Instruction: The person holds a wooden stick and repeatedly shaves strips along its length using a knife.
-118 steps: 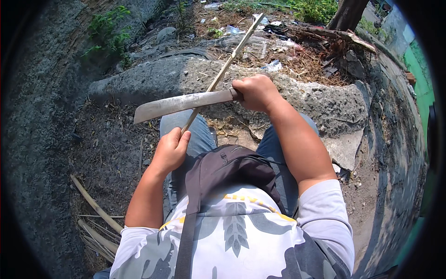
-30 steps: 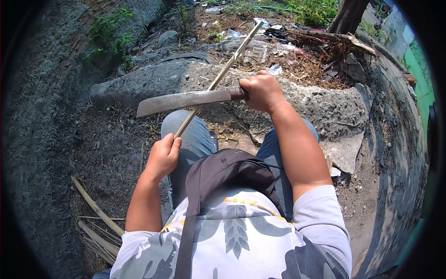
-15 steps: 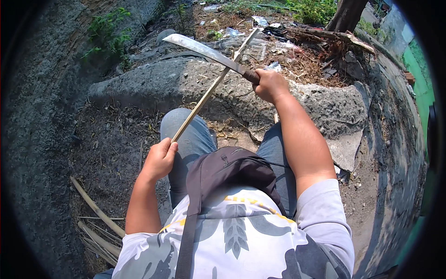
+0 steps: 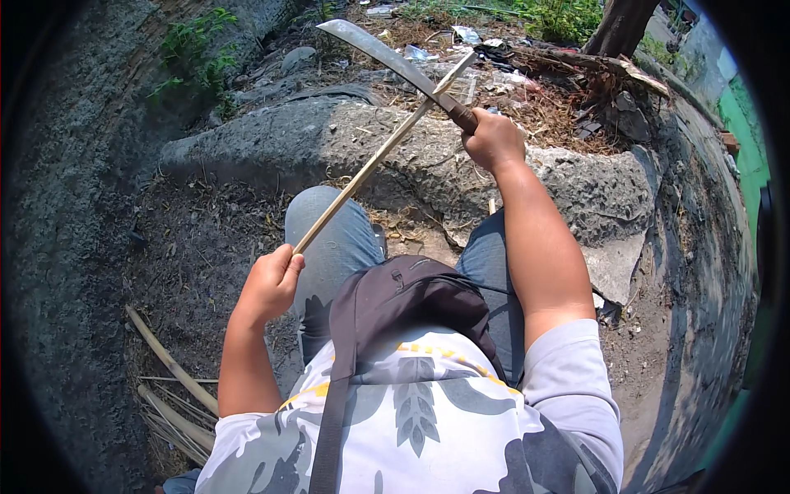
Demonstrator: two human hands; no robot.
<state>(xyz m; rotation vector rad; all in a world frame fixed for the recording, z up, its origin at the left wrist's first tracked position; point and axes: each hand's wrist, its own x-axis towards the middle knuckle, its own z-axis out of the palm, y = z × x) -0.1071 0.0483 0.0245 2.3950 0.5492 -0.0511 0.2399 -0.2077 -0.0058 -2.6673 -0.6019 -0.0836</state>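
As one machete (image 4: 397,65) crossed one wooden stick (image 4: 362,177) above the concrete ledge (image 4: 271,145), the right hand (image 4: 495,142) was wrapped tightly round the machete's handle and the left hand (image 4: 268,284) was closed on the stick's lower end, nearside of the ledge. The ledge stood between two knees (image 4: 315,221) and the litter (image 4: 417,53) beyond, where one tree trunk (image 4: 619,29) rose behind its right end and one green plant (image 4: 196,62) behind its left. Nearside too were one dark bag (image 4: 420,298) and two thick curved poles (image 4: 167,354) among uncountable thinner strips (image 4: 169,436).

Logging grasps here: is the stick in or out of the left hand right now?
In. The left hand is closed on the stick, whose near end disappears into the fist.
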